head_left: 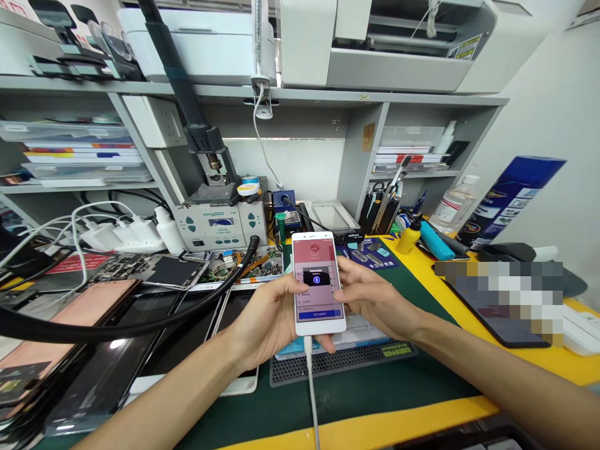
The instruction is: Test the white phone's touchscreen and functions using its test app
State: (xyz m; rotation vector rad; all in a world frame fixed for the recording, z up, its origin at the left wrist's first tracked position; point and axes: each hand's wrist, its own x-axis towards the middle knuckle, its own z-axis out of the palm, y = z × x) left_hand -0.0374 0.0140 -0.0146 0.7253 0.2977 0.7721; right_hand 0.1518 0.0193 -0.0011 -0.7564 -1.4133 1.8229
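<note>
A white smartphone (319, 315) is held upright in both hands at the middle of the head view. Its lit screen shows a reddish page with a dark pop-up box across it. My left hand (269, 319) grips the phone's left side, thumb over the screen's edge and some fingers hidden behind. On the other side, my right hand (375, 297) is closed around the right edge, its thumb at the screen's border. A white cable (311, 381) is plugged into the bottom of the phone and runs down towards me.
Several phone screens (79, 350) lie at the left, crossed by a thick black hose (140, 325). A soldering station (220, 222) stands behind, beside a tray of circuit boards (267, 265). Bottles (454, 206) and a blue can (510, 200) stand at the right, near a dark phone (506, 325).
</note>
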